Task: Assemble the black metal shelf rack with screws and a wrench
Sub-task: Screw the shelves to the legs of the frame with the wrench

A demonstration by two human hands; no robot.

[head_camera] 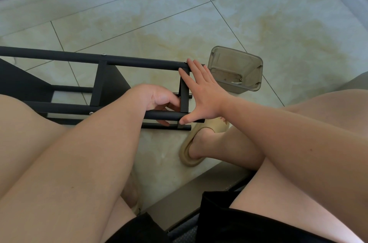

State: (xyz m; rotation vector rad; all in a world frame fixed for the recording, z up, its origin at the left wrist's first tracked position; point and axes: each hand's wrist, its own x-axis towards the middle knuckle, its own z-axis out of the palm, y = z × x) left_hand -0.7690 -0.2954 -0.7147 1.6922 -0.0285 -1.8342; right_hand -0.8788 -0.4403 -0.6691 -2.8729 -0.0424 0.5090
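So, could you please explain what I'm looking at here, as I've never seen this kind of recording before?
There is no machine here. A seated person wears one camera on the head, so the single picture looks down past their knees at both hands. A black metal rack lies on its side on the tiled floor. The right hand is spread flat against the rack's end, with straight fingers on the upper tube and the thumb on a lower one, apparently steadying it. The left hand curls in beside the end crosspiece; what it holds, if anything, is hidden. Beyond the right hand sits a clear plastic container, whose contents are too small to make out. A beige slipper is on one foot.
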